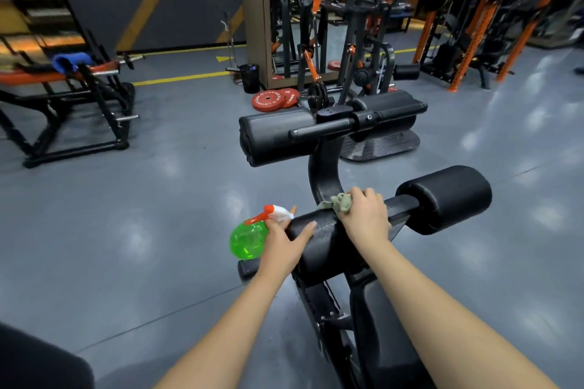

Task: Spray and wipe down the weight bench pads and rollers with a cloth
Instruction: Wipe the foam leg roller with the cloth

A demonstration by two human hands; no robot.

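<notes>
Lower centre of frame: left hand grips the green spray bottle by its neck, thumb lying on the near roller. Right hand clutches a bunched cloth, pressed onto that roller's top, beside the bar running to the right roller. Two bigger rollers sit mid-frame. Red weight plates lie on the floor beyond.

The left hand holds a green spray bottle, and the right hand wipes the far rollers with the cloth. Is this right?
Not quite. The head view shows the right hand holding the cloth at the near roller, not the far rollers. The left hand does hold the green spray bottle.
</notes>
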